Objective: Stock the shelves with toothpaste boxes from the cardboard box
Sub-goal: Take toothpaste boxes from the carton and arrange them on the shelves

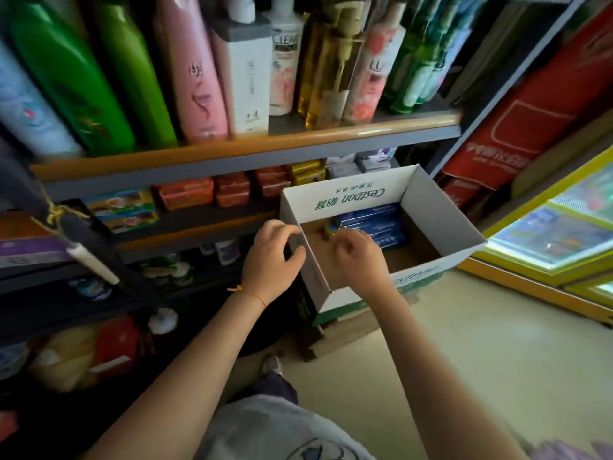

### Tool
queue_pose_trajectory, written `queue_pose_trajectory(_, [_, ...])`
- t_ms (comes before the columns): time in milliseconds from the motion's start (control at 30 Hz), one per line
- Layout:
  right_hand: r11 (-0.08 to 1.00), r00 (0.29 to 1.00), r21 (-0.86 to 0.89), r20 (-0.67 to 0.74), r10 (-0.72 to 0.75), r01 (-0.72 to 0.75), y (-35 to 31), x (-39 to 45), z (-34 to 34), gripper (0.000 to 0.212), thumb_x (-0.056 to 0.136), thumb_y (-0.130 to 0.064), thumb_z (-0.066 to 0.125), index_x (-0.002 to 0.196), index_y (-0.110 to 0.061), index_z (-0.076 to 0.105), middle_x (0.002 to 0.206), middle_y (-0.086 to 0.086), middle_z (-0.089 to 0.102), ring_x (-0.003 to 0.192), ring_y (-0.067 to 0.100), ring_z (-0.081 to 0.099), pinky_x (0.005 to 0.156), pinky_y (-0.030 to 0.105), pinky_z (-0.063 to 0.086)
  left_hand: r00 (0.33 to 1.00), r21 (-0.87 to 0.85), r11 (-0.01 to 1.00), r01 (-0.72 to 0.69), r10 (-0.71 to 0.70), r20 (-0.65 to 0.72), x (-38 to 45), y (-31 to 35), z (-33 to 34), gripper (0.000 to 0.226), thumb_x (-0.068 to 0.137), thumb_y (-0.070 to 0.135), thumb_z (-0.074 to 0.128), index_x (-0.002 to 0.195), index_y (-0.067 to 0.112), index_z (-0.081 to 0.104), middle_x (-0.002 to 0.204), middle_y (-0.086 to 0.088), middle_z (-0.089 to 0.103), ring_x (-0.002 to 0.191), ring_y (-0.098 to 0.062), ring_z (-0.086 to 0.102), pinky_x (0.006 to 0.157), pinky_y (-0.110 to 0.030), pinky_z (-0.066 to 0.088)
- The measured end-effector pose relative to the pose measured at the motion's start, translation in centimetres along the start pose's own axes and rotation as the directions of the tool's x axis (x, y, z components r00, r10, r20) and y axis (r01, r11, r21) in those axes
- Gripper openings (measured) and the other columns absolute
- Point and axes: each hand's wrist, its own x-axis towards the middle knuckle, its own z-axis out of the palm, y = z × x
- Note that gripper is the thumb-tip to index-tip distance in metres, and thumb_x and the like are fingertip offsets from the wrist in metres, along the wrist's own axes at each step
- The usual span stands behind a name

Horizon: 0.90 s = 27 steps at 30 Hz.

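Toothpaste boxes, blue and lying flat, are seen stacked at the far end of the white cardboard box, whose brown floor is bare in the near part. The cardboard box is set just beside the shelves, at the level of the lower shelf, with green lettering printed on its inner far wall. The left hand is placed at the box's near left corner, fingers loosely curled over the rim and thumb against the outer wall. The right hand is held inside the box with fingers bent downward; whether anything is pinched cannot be told. Shampoo bottles are lined up on the upper shelf, and soap packs are stacked on the shelf below.
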Motion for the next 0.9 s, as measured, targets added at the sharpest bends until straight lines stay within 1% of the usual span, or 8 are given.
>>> queue_pose_trajectory(67, [0.998,0.997,-0.006,0.054,0.055,-0.055,2.0,2.3,-1.1,0.026,0.091,-0.010,0.051,0.110,-0.016,0.067,0.102,0.000,0.059,0.094,0.018,0.057,0.074,0.025,0.038,0.998,0.058,0.998,-0.028,0.031,-0.049,2.9,0.6,2.1,0.041,0.088,0.031,0.061,0.124,0.013,0.057,0.127,-0.005,0.048,0.121,-0.023,0.046,0.103,-0.036,0.040])
queue_pose_trajectory(233, [0.987,0.973,-0.105,0.188,0.137,-0.119,6.2,8.9,-2.9,0.027,0.095,-0.015,0.048,0.117,-0.017,0.063,0.113,-0.001,0.054,0.100,0.018,0.054,0.078,0.028,0.039,0.981,0.161,0.968,0.194,-0.190,-0.039,8.3,1.3,5.7,0.059,0.086,0.034,0.064,0.136,0.009,0.046,0.141,-0.016,0.040,0.129,-0.034,0.039,0.104,-0.044,0.040])
queue_pose_trajectory(400, [0.949,0.874,-0.315,0.455,0.169,-0.020,10.7,15.4,-1.6,0.033,0.095,-0.022,0.055,0.128,-0.015,0.055,0.131,0.010,0.051,0.114,0.026,0.053,0.093,0.035,0.046,0.954,0.475,0.840,0.263,-0.301,0.003,9.3,3.0,9.3,0.065,0.088,0.044,0.057,0.140,0.011,0.037,0.144,-0.018,0.036,0.136,-0.038,0.029,0.109,-0.048,0.034])
queue_pose_trajectory(567, [0.899,0.730,-0.434,0.594,0.338,-0.062,15.8,18.7,0.8,0.051,0.091,-0.031,0.059,0.135,-0.011,0.044,0.134,0.015,0.047,0.117,0.034,0.052,0.089,0.037,0.048,0.939,0.698,0.646,0.307,-0.323,-0.114,9.0,5.0,13.2,0.052,0.088,0.037,0.057,0.133,0.011,0.050,0.156,-0.023,0.029,0.148,-0.044,0.013,0.119,-0.060,0.001])
queue_pose_trajectory(633, [0.878,0.728,-0.441,0.539,0.424,-0.185,18.0,19.3,0.8,0.052,0.089,-0.038,0.060,0.129,-0.008,0.046,0.133,0.016,0.049,0.117,0.034,0.052,0.094,0.035,0.047,0.944,0.615,0.729,0.300,-0.321,-0.080,9.5,6.3,14.8,0.038,0.089,0.035,0.054,0.122,0.014,0.056,0.145,-0.017,0.044,0.141,-0.037,0.033,0.120,-0.052,0.019])
queue_pose_trajectory(700, [0.842,0.733,-0.452,0.457,0.503,-0.295,20.2,20.0,0.2,0.060,0.092,-0.039,0.057,0.137,-0.004,0.040,0.140,0.017,0.044,0.126,0.035,0.045,0.102,0.037,0.040,0.856,0.386,0.792,0.473,-0.517,0.012,10.8,7.5,16.5,0.035,0.092,0.038,0.053,0.120,0.017,0.056,0.129,-0.006,0.051,0.124,-0.026,0.048,0.105,-0.042,0.041])
queue_pose_trajectory(800, [0.748,0.670,-0.421,0.349,0.655,-0.512,23.4,21.3,-0.9,0.081,0.089,-0.041,0.061,0.149,-0.003,0.022,0.152,0.018,0.028,0.136,0.034,0.033,0.108,0.039,0.034,0.631,0.113,0.656,0.746,-0.751,0.196,13.4,8.5,18.8,0.035,0.094,0.038,0.055,0.121,0.015,0.055,0.117,-0.002,0.054,0.107,-0.020,0.054,0.091,-0.035,0.046])
queue_pose_trajectory(900, [0.743,0.609,-0.230,0.450,0.653,-0.628,25.8,22.3,-1.2,0.057,0.096,-0.027,0.052,0.144,-0.002,0.039,0.145,0.018,0.044,0.130,0.033,0.046,0.094,0.035,0.042,0.560,-0.015,0.579,0.815,-0.781,0.275,14.7,9.1,20.9,0.017,0.098,0.032,0.052,0.099,0.016,0.059,0.098,-0.001,0.054,0.086,-0.015,0.053,0.076,-0.028,0.042])
